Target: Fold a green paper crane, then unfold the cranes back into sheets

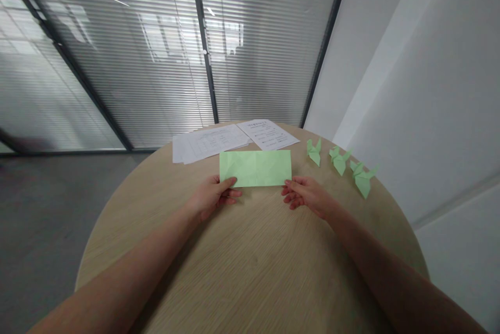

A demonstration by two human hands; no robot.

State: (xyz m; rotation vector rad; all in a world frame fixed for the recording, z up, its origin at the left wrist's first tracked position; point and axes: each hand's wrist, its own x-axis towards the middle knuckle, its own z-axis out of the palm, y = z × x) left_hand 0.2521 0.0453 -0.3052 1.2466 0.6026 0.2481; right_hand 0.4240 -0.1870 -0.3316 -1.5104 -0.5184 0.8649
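Observation:
A light green sheet of folded paper, a wide rectangle with faint creases, is held up above the round table. My left hand pinches its lower left corner, thumb on the near face and the other fingers behind and below. At the lower right corner, my right hand grips the paper the same way between thumb and fingers. The paper's far side is hidden from me.
Three folded green paper figures, one of them an origami piece, stand along the right of the wooden table. White printed sheets lie at the back, beside another printed page. Beyond are glass panels with blinds and a white wall.

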